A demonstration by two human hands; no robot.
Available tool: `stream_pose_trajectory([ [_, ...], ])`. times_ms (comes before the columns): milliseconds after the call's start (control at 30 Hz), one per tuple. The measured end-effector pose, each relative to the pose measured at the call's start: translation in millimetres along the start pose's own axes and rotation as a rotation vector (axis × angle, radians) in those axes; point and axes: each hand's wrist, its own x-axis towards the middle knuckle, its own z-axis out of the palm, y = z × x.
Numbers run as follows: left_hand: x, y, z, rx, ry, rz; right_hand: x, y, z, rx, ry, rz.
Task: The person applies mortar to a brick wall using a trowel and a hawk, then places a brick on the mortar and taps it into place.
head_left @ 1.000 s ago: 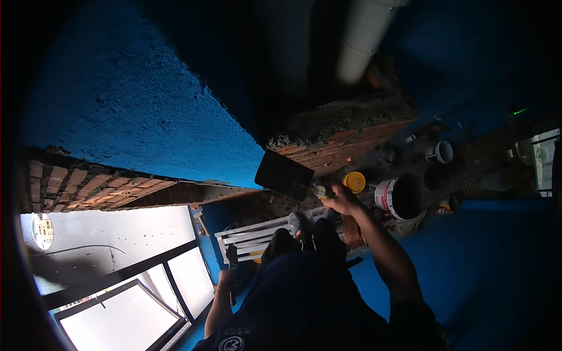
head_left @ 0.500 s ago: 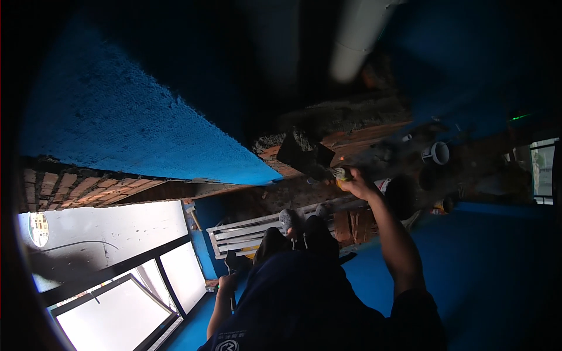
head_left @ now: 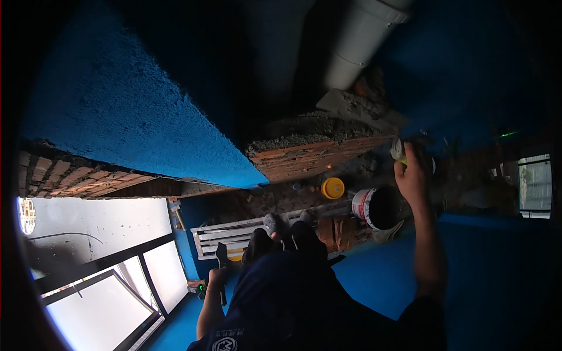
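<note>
My right hand (head_left: 414,175) reaches far out to the right, closed on the yellow-green handle of a trowel (head_left: 335,103). Its grey, mortar-smeared blade lies at the upper edge of the rough brick wall (head_left: 319,157), below a pale pipe. Wet-looking dark mortar (head_left: 293,131) covers the top of the bricks. Low on the left, my left hand (head_left: 217,277) is wrapped round a dark tool (head_left: 221,253) with a broad head above the fist and a handle below; its exact kind is unclear.
My feet are on a slatted white platform (head_left: 234,237). Below it stand a white bucket (head_left: 364,206) with a dark inside and a round yellow container (head_left: 332,188). A thick pale pipe (head_left: 357,47) hangs overhead. Blue wall (head_left: 146,105) and bright window (head_left: 105,304) lie left.
My right hand has moved right and upward with the trowel, its blade now at the wall's top edge. The bucket and yellow container have come into clear sight. My left hand keeps its tool.
</note>
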Motion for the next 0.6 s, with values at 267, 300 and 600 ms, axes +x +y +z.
stream_pose_trajectory([
  [267, 17.4, -12.1, 6.5, 0.170, -0.002, 0.279, 25.9, -31.0, 43.2, -0.319, -0.060, -0.105],
  [300, 13.1, -3.0, 10.9, -0.051, 0.017, 0.054, 22.6, -31.0, 39.5, -0.263, -0.018, -0.062],
  [600, 48.8, -81.2, -6.8, -0.038, -0.167, -0.116, -32.0, -18.4, 44.9, 0.467, -0.251, 0.527],
])
